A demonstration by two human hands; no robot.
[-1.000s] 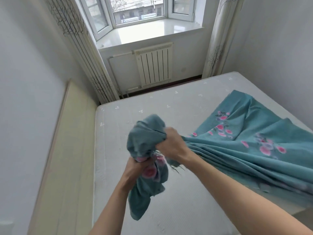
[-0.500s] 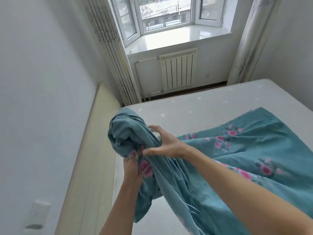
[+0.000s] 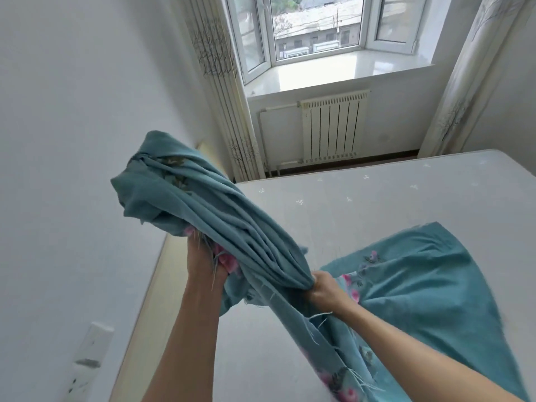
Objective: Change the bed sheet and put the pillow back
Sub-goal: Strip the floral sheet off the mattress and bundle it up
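A teal bed sheet [image 3: 220, 204] with pink flowers is bunched up in the air over the left side of a bare white mattress [image 3: 362, 204]. My left hand [image 3: 203, 262] grips the bundle from underneath, raised high. Lower and to the right, my right hand [image 3: 324, 291] is closed around a gathered rope of the same sheet. The rest of the sheet trails down to the right and lies spread on the mattress. No pillow is in view.
A pale wooden headboard [image 3: 150, 288] runs along the white left wall, with a wall socket [image 3: 90, 355] below it. Beyond the bed stand a white radiator [image 3: 333, 126], a bay window sill [image 3: 333, 71] and curtains [image 3: 226, 91] on both sides.
My left hand has lifted the bunched sheet higher. My right hand has slid down the sheet and closed on a gathered length. More of the sheet has left the mattress.
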